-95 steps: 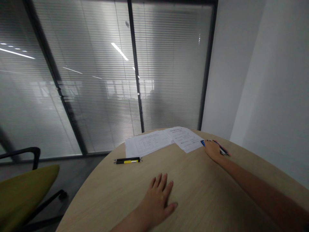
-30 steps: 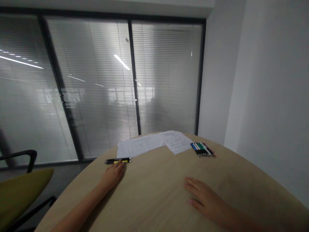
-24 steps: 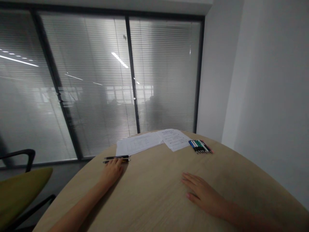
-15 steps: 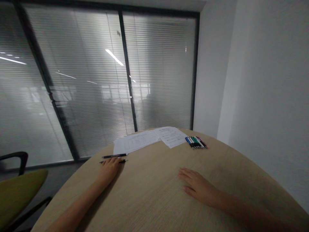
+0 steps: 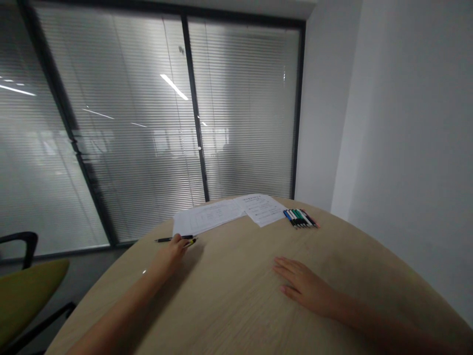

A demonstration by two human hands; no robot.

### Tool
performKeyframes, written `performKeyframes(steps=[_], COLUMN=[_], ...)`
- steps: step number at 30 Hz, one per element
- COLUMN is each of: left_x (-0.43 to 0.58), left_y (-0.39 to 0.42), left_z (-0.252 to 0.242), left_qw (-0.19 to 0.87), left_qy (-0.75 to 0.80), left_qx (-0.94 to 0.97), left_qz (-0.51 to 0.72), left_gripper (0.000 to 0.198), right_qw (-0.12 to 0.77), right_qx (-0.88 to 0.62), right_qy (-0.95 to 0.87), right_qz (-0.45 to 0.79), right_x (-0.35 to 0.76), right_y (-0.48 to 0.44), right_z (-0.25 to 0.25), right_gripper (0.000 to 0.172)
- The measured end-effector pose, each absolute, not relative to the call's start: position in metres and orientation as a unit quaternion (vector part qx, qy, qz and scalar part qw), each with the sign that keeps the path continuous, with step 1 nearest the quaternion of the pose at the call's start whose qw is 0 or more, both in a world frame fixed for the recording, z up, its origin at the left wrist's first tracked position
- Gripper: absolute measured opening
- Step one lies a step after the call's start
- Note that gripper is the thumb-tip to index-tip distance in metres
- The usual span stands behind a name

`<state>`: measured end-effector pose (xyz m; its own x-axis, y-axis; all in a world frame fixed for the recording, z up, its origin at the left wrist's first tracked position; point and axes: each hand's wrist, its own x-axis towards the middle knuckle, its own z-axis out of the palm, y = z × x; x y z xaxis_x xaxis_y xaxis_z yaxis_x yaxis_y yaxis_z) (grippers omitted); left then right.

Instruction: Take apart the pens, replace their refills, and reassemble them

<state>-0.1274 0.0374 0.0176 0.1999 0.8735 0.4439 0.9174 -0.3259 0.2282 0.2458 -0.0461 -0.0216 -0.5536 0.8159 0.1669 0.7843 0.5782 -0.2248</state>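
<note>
My left hand (image 5: 173,249) reaches across the round wooden table (image 5: 236,305) to two pens near its far left edge. Its fingers curl over a yellow-and-black pen (image 5: 191,241), whose end sticks out to the right of them. A black pen (image 5: 164,240) lies just beyond the fingertips, pointing left. My right hand (image 5: 301,286) lies flat on the table with fingers spread, holding nothing.
Two printed sheets (image 5: 209,220) (image 5: 263,209) lie at the far edge. A row of several coloured markers (image 5: 301,218) sits to their right. An olive office chair (image 5: 25,291) stands at the left. Glass partitions with blinds are behind, and a white wall is at the right.
My right hand left the markers and came to rest flat on the table. My left hand reached out to the two pens, split them apart and closed over the yellow-and-black one.
</note>
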Motion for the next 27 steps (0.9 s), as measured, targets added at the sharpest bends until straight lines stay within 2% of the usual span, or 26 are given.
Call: performKeyframes(steps=[1,3,8,12,14,17,20,27], left_x=[-0.124,-0.114,-0.085,-0.073,-0.074,-0.083,-0.092,-0.099], left_y=[0.035,0.027,-0.001,-0.017,-0.021,-0.022,-0.018,-0.012], left_z=[0.022,0.033,0.06,0.073,0.077,0.08,0.08,0.076], left_qw=[0.04,-0.025,-0.35,-0.565,-0.643,-0.698,-0.711,-0.722], left_qy=[-0.576,-0.538,-0.419,-0.313,-0.276,-0.237,-0.22,-0.221], left_qx=[-0.77,-0.746,-0.595,-0.449,-0.388,-0.347,-0.352,-0.367], left_qz=[-0.272,-0.392,-0.591,-0.617,-0.599,-0.58,-0.567,-0.544], left_gripper=[0.018,0.011,0.016,0.009,0.014,0.037,0.047,0.034], right_qw=[0.128,0.131,0.131,0.124,0.12,0.113,0.116,0.104], right_qx=[-0.455,-0.458,-0.46,-0.457,-0.458,-0.461,-0.458,-0.46], right_qy=[-0.879,-0.877,-0.875,-0.878,-0.878,-0.877,-0.879,-0.88], right_qz=[0.063,0.067,0.076,0.071,0.069,0.069,0.065,0.054], right_x=[0.246,0.247,0.248,0.248,0.248,0.25,0.252,0.252], right_y=[-0.046,-0.045,-0.045,-0.045,-0.045,-0.044,-0.043,-0.043], right_z=[-0.022,-0.024,-0.025,-0.026,-0.027,-0.03,-0.032,-0.033], right_gripper=[0.048,0.049,0.049,0.049,0.05,0.05,0.049,0.049])
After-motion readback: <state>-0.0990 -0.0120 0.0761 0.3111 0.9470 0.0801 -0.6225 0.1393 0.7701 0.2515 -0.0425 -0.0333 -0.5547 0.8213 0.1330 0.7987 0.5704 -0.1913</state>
